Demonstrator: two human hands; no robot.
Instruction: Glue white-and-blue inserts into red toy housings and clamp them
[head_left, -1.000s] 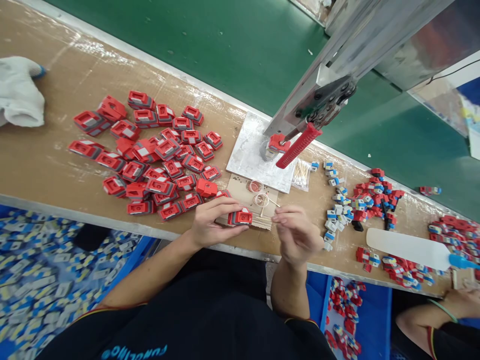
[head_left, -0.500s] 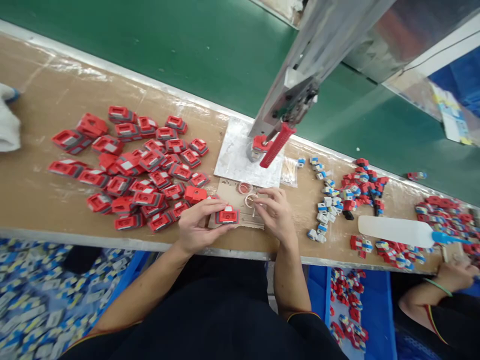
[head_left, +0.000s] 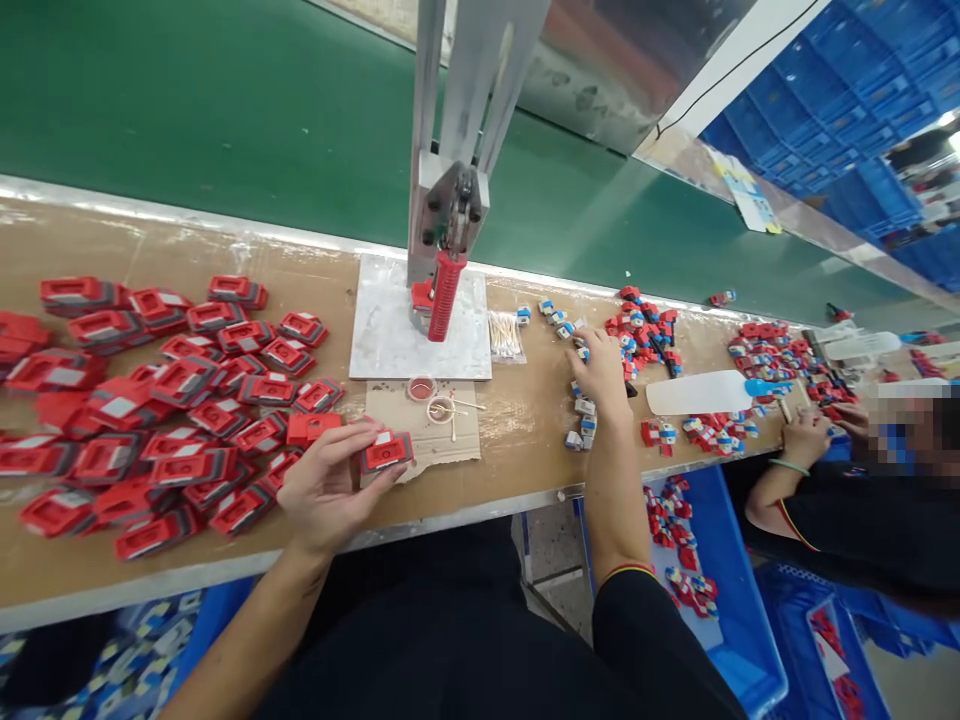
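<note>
My left hand (head_left: pixel 330 487) pinches a red and grey plastic toy part (head_left: pixel 387 453) between thumb and fingers, its hollow side up, above the table's front edge. My right hand (head_left: pixel 602 372) is over a loose row of small blue-and-white plastic pieces (head_left: pixel 583 405), with bent fingers around one blue-and-white piece (head_left: pixel 583 352). Between the hands lies a torn cardboard sheet (head_left: pixel 461 440). On it stand a small cup of red liquid (head_left: pixel 421 388) and a second small cup (head_left: pixel 439 410) with cotton swabs resting on it.
Many red and grey parts (head_left: pixel 180 380) are heaped at left. A lever press with a red handle (head_left: pixel 448 295) stands on a metal plate (head_left: pixel 375 330). At right are a bag of swabs (head_left: pixel 506 337), a squeeze bottle (head_left: pixel 697 393), red assemblies and a co-worker's hand (head_left: pixel 806 440).
My right hand has left the swab and cups and moved right to the blue-and-white pieces. My left hand still holds the red and grey part. The view has turned right.
</note>
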